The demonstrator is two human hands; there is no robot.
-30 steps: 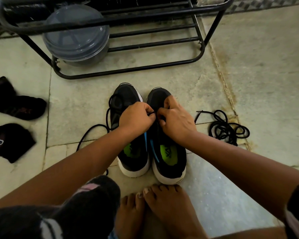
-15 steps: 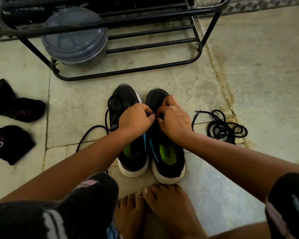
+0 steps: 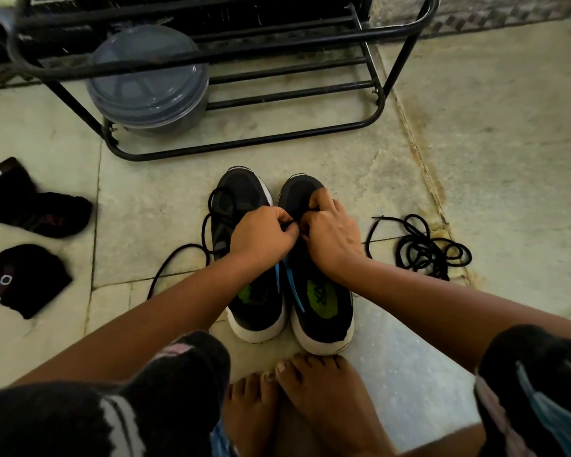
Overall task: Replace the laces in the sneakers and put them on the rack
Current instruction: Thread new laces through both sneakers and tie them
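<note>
My right hand [image 3: 332, 234] has crept forward toward the toe of the right sneaker [image 3: 314, 268] since a second ago. Both hands — left hand [image 3: 261, 235] too — pinch its black lace [image 3: 290, 222]. Pair sits on the floor before the shoe rack [image 3: 244, 146]; spare lace [image 3: 422, 247] coiled just right.

Your left hand [image 3: 261, 234] and right hand [image 3: 330, 232] pinch a black lace [image 3: 292, 222] over the right sneaker [image 3: 320, 291], probably at an eyelet. The left sneaker [image 3: 244, 206] touches it; the rack [image 3: 277, 77] stands beyond.

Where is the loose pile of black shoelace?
The loose black shoelace lies bundled on the floor, right of the right sneaker, just beyond the right hand.
</note>
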